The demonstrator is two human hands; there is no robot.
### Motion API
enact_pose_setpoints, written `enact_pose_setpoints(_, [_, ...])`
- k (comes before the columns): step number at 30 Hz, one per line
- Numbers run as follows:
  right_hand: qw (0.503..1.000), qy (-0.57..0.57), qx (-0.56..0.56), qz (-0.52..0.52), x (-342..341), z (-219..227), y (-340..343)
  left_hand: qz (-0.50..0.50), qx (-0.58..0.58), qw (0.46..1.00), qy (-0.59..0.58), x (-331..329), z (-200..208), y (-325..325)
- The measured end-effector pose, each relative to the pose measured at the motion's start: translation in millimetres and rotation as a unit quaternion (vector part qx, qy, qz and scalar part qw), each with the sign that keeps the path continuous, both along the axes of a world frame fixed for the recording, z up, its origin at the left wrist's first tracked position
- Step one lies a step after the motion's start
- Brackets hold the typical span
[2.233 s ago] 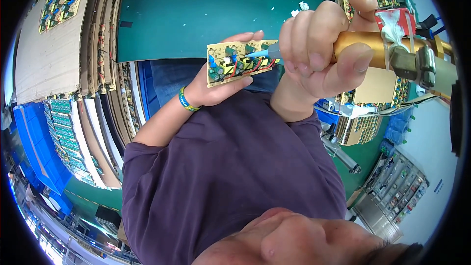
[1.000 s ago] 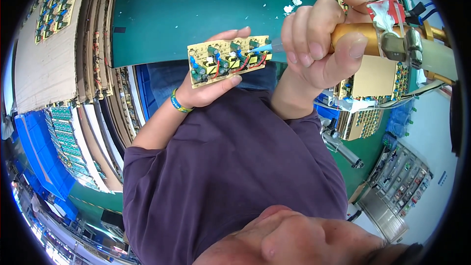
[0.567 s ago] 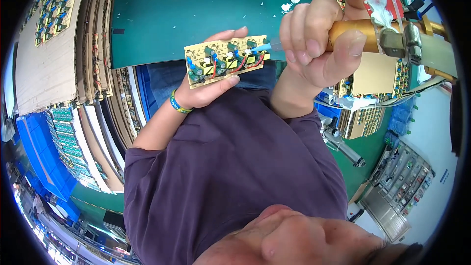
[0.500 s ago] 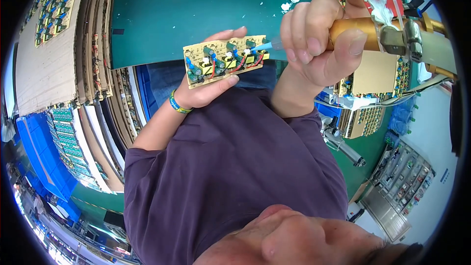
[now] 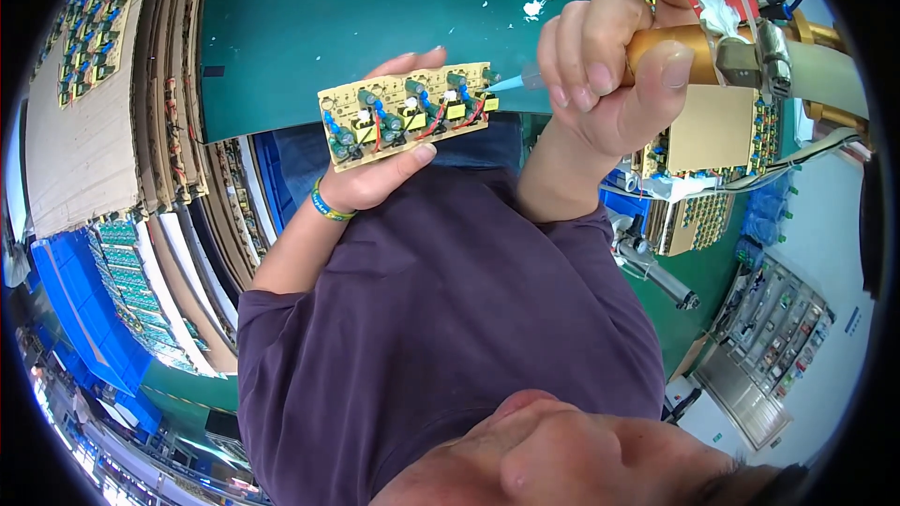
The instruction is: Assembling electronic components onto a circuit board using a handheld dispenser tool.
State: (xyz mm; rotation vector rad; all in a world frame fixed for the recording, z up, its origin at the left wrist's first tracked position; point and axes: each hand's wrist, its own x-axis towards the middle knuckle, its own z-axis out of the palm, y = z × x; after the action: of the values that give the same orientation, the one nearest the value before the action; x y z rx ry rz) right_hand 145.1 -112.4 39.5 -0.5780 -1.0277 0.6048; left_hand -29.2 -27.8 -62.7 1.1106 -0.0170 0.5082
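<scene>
My left hand [image 5: 380, 183] is closed on the edges of a tan circuit board [image 5: 349, 96], thumb along the near edge and fingers behind the far one. Several yellow transformers, green capacitors, blue parts and red wires stand on the board, with white blobs on some of them. My right hand [image 5: 609, 75] grips a gold-coloured glue dispenser [image 5: 661, 52]. Its pale blue nozzle [image 5: 507, 84] points left, and the tip is at the board's right end; whether it touches a part I cannot tell. A white-smeared red piece [image 5: 727, 2] is fixed on top of the dispenser.
A green work surface [image 5: 375, 9] lies beyond the board, with white glue scraps [image 5: 534, 8] on it. Layered cardboard [image 5: 89, 122] with circuit boards stands at left. More boards and a cardboard sheet [image 5: 710, 131] lie at right, beside a cable [image 5: 787, 173].
My left hand has shifted the board leftward. The nozzle has moved from the upper right parts to the board's right end, while my right hand has stayed nearly in place.
</scene>
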Motion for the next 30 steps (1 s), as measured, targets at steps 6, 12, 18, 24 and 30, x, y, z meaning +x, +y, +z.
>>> enact_pose_setpoints(6, [1.000,0.000,-0.002,-0.002,1.0,0.1,0.9,0.003,-0.003,1.000,0.004,-0.4,1.0,0.9])
enact_pose_setpoints(12, [1.000,-0.007,-0.001,-0.009,1.3,0.6,0.8,0.004,-0.014,1.000,0.006,-2.0,0.0,0.5])
enact_pose_setpoints(18, [1.000,0.002,-0.005,-0.024,-6.0,6.1,-1.2,0.004,-0.024,1.000,0.003,-3.8,-1.0,-3.3])
enact_pose_setpoints(24, [0.994,0.070,-0.031,-0.081,-6.2,5.9,-1.5,-0.008,-0.045,0.999,0.000,-1.1,-1.5,-2.1])
enact_pose_setpoints(30, [0.999,0.013,0.004,-0.034,11.0,12.9,13.5,0.019,-0.042,0.999,0.025,-11.0,11.2,13.2])
